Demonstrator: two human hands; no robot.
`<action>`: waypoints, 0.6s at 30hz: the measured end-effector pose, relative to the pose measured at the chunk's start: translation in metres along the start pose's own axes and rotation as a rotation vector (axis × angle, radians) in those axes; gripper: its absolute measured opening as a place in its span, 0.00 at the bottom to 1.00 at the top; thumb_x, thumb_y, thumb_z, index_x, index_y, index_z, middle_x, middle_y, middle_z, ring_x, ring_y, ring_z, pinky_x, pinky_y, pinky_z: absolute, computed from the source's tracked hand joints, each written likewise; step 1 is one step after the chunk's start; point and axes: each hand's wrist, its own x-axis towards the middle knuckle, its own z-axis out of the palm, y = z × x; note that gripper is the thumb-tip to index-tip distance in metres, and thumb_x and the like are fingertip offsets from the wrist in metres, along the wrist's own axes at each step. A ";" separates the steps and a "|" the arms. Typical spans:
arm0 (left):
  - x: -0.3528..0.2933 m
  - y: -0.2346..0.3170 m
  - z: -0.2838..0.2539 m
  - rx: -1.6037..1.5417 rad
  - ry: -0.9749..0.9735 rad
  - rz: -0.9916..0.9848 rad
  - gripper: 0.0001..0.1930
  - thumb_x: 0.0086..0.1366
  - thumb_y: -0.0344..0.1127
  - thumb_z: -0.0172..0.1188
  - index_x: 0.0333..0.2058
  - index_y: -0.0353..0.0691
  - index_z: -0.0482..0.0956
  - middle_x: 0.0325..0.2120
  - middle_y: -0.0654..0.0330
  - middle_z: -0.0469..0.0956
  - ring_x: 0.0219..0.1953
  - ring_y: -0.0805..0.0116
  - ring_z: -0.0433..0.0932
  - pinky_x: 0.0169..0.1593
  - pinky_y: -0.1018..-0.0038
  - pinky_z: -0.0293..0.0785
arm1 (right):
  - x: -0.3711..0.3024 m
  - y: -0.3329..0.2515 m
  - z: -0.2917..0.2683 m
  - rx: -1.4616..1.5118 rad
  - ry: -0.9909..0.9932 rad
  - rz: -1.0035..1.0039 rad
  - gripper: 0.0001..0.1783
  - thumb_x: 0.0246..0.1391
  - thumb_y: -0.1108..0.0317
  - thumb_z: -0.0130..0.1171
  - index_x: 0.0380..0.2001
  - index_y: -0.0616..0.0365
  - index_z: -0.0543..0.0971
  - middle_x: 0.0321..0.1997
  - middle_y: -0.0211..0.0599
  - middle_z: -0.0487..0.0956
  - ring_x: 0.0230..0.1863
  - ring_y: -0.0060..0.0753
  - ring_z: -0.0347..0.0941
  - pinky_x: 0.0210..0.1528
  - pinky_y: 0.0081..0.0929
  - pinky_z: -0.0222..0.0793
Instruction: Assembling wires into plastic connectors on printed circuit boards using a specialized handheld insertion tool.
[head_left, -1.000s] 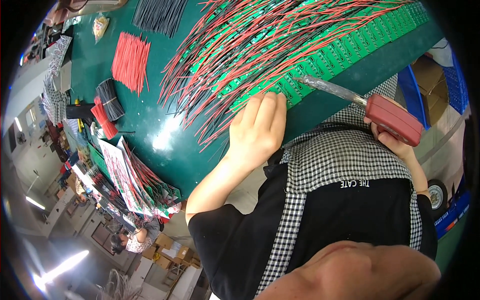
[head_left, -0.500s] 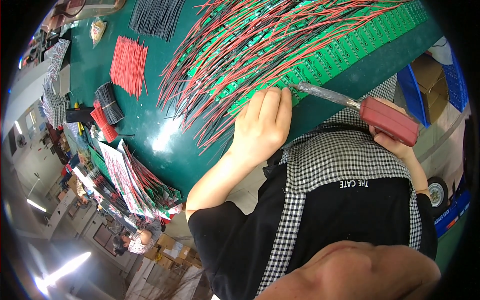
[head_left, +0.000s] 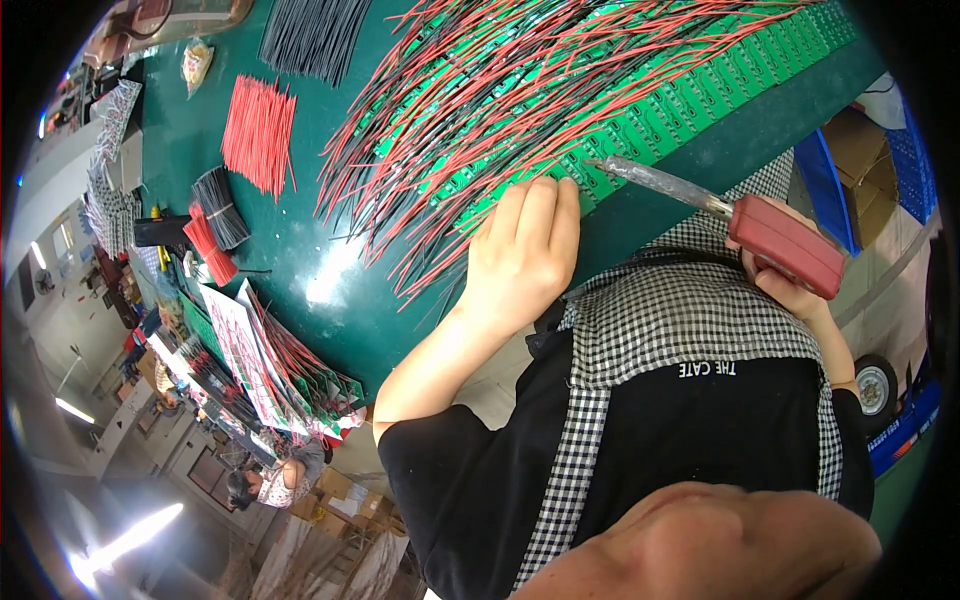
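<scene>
The left hand (head_left: 525,245), its grip hidden, rests at the near edge of wired green circuit boards (head_left: 690,110) spreading ahead and rightward; the right hand (head_left: 785,290) clasps a red soldering tool (head_left: 790,245), tip just right of the left fingertips; bare table (head_left: 400,330) opens leftward.

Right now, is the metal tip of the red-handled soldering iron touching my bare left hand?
Apart. The head view shows a strip of green circuit board between the iron's metal tip and the nearest fingertip of your left hand.
</scene>
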 end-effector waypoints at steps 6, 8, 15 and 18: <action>0.007 0.002 0.003 0.012 0.074 0.024 0.13 0.42 0.27 0.54 0.31 0.33 0.74 0.25 0.60 0.69 0.27 0.70 0.70 0.24 0.81 0.68 | -0.003 -0.005 0.007 0.307 0.116 0.120 0.39 0.38 0.61 0.65 0.52 0.69 0.61 0.33 0.37 0.77 0.22 0.15 0.64 0.24 0.13 0.61; 0.011 0.004 0.003 0.004 0.103 0.056 0.13 0.42 0.27 0.54 0.30 0.33 0.74 0.25 0.60 0.69 0.26 0.70 0.70 0.24 0.81 0.67 | -0.004 -0.008 0.005 0.319 0.102 0.158 0.39 0.38 0.61 0.65 0.52 0.69 0.61 0.33 0.37 0.77 0.23 0.15 0.65 0.24 0.12 0.62; 0.013 0.004 0.005 -0.035 0.053 -0.006 0.13 0.41 0.25 0.56 0.31 0.33 0.75 0.25 0.60 0.69 0.25 0.69 0.70 0.24 0.79 0.67 | -0.002 -0.007 0.004 0.195 0.092 0.118 0.38 0.38 0.61 0.65 0.51 0.70 0.64 0.34 0.35 0.77 0.28 0.16 0.71 0.30 0.13 0.67; 0.013 0.002 0.008 -0.017 0.070 0.034 0.13 0.42 0.27 0.55 0.31 0.32 0.74 0.25 0.60 0.69 0.25 0.70 0.69 0.22 0.81 0.66 | -0.001 -0.006 -0.001 -0.034 0.048 0.009 0.36 0.38 0.60 0.64 0.50 0.70 0.65 0.36 0.37 0.77 0.28 0.20 0.72 0.33 0.17 0.69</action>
